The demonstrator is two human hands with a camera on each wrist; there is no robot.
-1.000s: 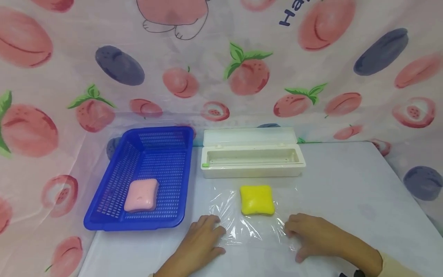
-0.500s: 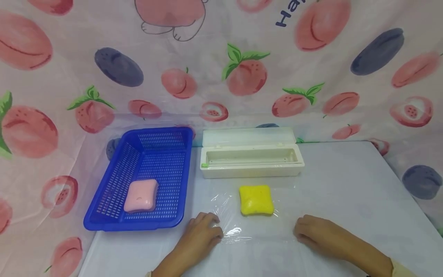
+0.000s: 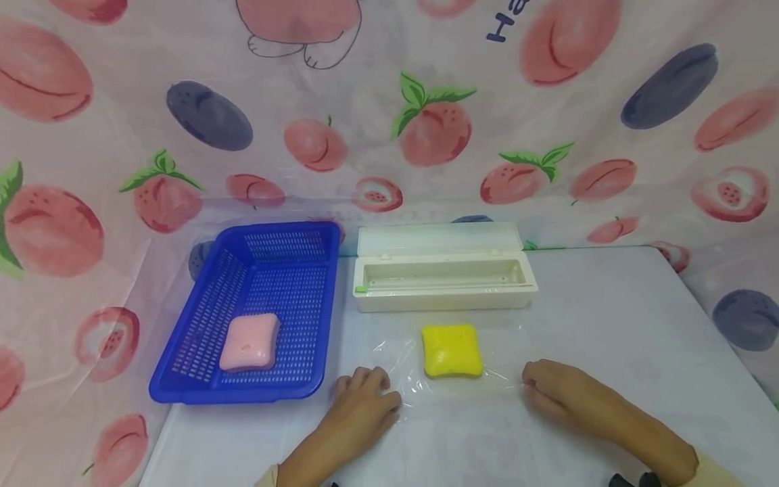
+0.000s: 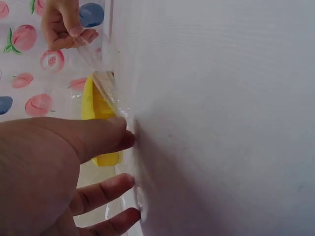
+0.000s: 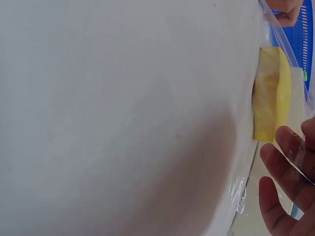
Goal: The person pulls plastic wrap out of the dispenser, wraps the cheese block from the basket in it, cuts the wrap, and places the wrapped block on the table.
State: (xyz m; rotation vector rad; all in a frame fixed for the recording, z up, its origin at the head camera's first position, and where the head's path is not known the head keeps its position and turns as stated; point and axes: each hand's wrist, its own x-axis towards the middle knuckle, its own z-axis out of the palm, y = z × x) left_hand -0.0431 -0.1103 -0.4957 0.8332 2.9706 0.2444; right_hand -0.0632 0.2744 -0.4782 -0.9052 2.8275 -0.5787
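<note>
A yellow pillow-shaped block lies on a sheet of clear plastic wrap spread on the white table. My left hand rests at the sheet's near left corner and my right hand at its near right corner, each with fingers curled on the film. In the left wrist view the plastic wrap rises off the table from my left hand to the pinching right hand, in front of the yellow block. The right wrist view has film across my right hand.
A blue mesh basket at the left holds a pink block. Behind the yellow block stands a white wrap dispenser box, its lid open. A fruit-printed curtain hangs around the table's far and left sides.
Both hands have slid away from me toward the yellow block, drawing the film's near edge with them. The right hand has also shifted a little to the right.
</note>
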